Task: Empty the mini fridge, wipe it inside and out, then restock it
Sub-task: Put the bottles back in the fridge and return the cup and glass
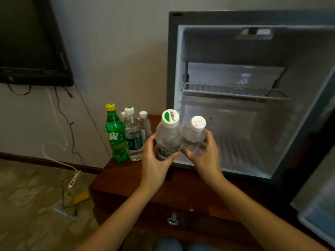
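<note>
the left hand [154, 160] grips the larger clear plastic bottle [167, 136], the right hand [206, 156] the smaller white-capped bottle [193, 137] — the person should keep both upright and set them down one at a time.

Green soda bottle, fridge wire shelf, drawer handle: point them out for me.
green soda bottle [114, 137]: head view, on its label.
wire shelf [233, 91]: head view, on the middle of its bars.
drawer handle [172, 221]: head view, on its metal ring.
</note>
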`<state>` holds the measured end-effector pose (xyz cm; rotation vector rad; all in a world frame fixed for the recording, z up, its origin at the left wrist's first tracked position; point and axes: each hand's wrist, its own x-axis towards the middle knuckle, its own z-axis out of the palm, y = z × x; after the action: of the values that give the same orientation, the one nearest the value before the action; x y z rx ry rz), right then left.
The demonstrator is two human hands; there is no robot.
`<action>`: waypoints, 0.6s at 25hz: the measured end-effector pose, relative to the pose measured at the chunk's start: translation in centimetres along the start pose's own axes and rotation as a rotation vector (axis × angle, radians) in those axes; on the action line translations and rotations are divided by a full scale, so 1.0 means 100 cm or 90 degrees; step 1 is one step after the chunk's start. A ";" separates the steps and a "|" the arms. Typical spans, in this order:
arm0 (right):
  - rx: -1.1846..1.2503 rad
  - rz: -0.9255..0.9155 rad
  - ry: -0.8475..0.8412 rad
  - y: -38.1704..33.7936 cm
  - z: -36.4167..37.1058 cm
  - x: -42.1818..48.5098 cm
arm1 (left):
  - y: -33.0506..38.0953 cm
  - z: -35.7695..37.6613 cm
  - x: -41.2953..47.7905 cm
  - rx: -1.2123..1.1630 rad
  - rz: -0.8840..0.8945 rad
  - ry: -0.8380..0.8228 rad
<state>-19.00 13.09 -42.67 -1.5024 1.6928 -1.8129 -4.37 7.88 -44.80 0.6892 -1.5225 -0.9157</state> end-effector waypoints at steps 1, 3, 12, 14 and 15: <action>-0.012 0.009 0.023 0.005 -0.015 0.003 | -0.004 0.019 0.002 -0.014 -0.005 -0.016; -0.019 0.032 0.077 0.019 -0.040 0.008 | -0.011 0.056 0.009 -0.029 -0.029 -0.040; -0.079 0.148 0.147 0.090 -0.067 0.042 | -0.059 0.142 0.053 0.062 -0.131 -0.026; -0.094 0.137 0.147 0.098 -0.063 0.052 | -0.063 0.149 0.062 0.070 -0.130 -0.024; -0.098 0.137 0.145 0.102 -0.061 0.059 | -0.065 0.152 0.067 0.076 -0.128 -0.021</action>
<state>-30.92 9.28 -47.14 -1.1463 2.0551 -1.8303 -20.84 1.48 -47.15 0.9316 -1.5664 -0.9956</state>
